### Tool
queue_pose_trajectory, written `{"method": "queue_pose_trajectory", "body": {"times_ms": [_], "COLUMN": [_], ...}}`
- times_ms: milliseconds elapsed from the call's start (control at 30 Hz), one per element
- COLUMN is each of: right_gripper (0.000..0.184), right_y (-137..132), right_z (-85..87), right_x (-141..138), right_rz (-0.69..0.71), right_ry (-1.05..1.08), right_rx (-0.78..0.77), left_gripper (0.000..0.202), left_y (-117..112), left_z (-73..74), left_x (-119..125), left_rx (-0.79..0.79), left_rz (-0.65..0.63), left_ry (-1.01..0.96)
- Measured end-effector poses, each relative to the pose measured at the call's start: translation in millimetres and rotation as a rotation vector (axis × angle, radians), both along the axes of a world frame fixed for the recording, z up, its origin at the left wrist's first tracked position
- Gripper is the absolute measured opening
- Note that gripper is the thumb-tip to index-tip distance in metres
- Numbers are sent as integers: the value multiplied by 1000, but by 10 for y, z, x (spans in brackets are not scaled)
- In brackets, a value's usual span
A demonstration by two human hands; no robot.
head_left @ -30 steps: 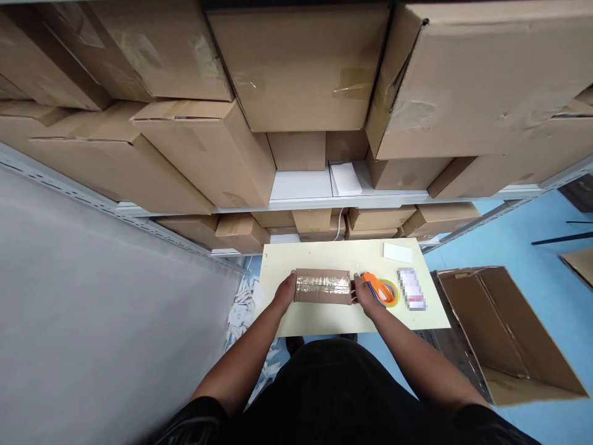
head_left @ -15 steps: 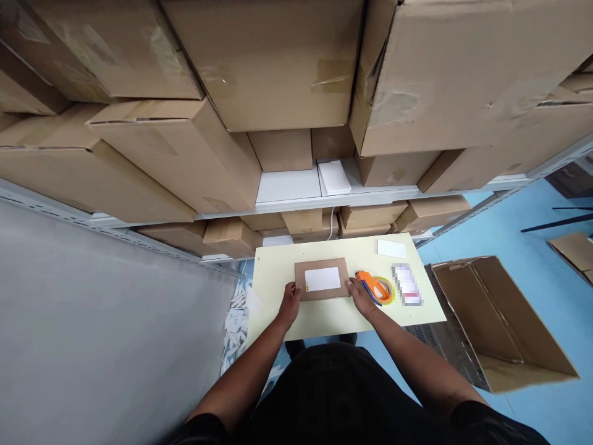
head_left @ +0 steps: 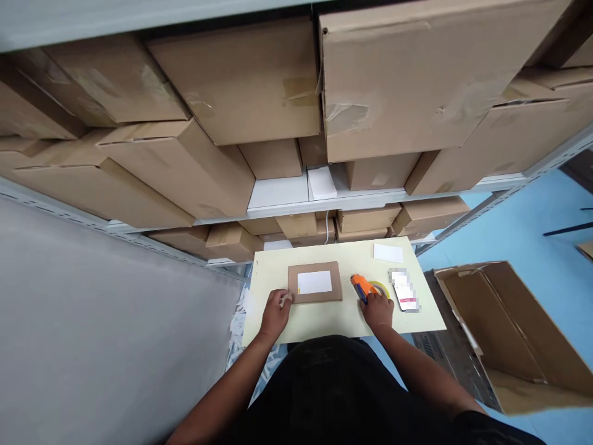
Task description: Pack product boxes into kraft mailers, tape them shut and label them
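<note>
A flat brown cardboard box (head_left: 291, 281) with a white label (head_left: 315, 282) on top lies on the pale yellow table (head_left: 269, 256). My left hand (head_left: 275, 314) is at the box's lower left corner, its fingers curled in a pinch. Something small and pale shows between the fingertips, too small to name. To the right of the box, my right hand (head_left: 378, 312) has its fingers closed over an orange tape dispenser (head_left: 362, 284) with a yellowish roll. The hand hides part of the dispenser.
A phone (head_left: 404, 290) and a white card (head_left: 388, 252) lie on the table's right side. Shelves (head_left: 278, 190) of cardboard boxes (head_left: 250, 80) rise behind. A large open carton (head_left: 500, 334) stands on the floor at right, a grey wall (head_left: 115, 309) at left.
My right hand has left the box's right edge and moved right onto the tape dispenser. My left hand has shifted slightly down and left, its fingers more curled. The view has tilted slightly.
</note>
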State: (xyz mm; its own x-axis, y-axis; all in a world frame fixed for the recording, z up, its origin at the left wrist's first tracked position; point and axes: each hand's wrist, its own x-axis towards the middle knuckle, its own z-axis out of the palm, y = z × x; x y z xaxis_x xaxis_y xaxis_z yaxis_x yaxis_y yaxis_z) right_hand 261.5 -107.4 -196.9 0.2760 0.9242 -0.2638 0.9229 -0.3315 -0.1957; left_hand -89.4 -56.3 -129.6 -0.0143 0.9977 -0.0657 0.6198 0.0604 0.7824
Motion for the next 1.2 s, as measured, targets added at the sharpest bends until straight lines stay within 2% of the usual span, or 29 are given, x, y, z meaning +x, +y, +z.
{"method": "queue_pose_trajectory", "body": {"times_ms": [100,200,300,400,533,700,900,1000,1067,1133,1200], "right_gripper": [32,35,30,20,21,42,51,55,57,58,58], "right_y": [52,20,-80,-220,-423,-680,-912,-953,-976,-1018,-1080], "right_z": [34,158,372,605,767,774,846,859,821,738,620], "right_x": [26,165,260,189,-92,-529,-985,-1030,-981,-893,-789], "right_rz": [25,4,-47,-56,-108,-250,-333,-387,-438,-525,-670], "right_ry": [33,211,449,652,790,804,741,772,825,911,1035], "right_rx": [53,81,140,205,286,330,362,354,327,298,265], "left_gripper": [24,25,27,33,32,30,36,34,31,29,26], "left_y": [-51,1,192,394,460,371,306,339,406,512,658], "left_z": [308,558,701,766,778,684,529,500,492,478,448], "left_x": [219,526,883,1183,1302,1057,809,831,943,1151,1443], "left_rx": [24,-22,-111,-285,-511,-635,-695,-629,-538,-444,-347], "left_rz": [-87,-231,-328,-395,-463,-532,-588,-647,-703,-781,-869], "left_ry": [32,19,-12,-108,-225,-334,-315,-195,-92,20,172]}}
